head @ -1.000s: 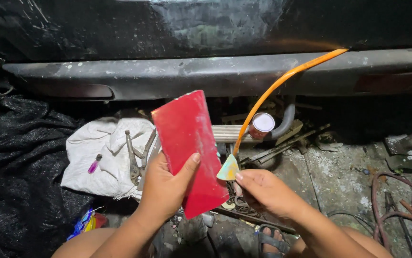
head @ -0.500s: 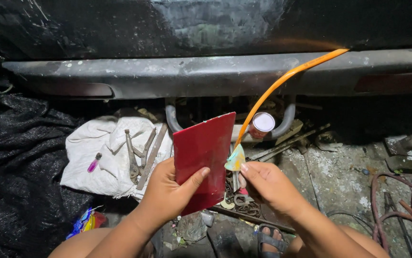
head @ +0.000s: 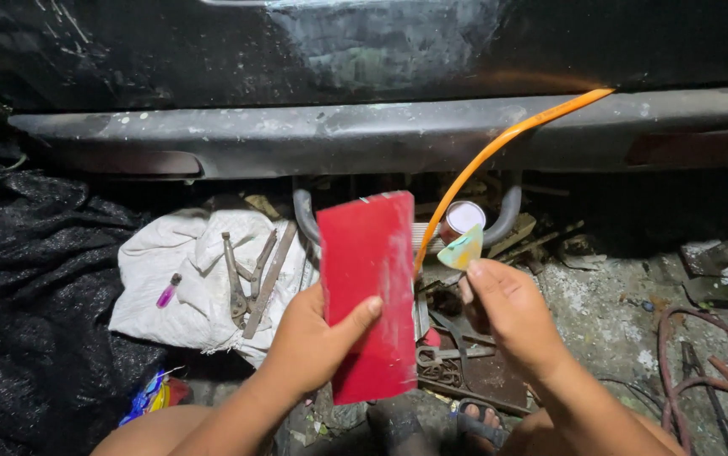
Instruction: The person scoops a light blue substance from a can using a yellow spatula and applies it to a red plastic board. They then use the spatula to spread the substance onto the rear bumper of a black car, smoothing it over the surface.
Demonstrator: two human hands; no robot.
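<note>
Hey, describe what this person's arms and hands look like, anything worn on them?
Both forearms are bare, with no sleeves in view. The left hand and right hand wear no gloves, and no rings, watch or bracelets show. Fingernails are short and unpainted.

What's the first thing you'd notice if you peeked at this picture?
The bright red card in the middle, held up by the left hand. Beside it, the right hand pinches a small pale scraper, and an orange hose curves up to the dark car above.
</note>
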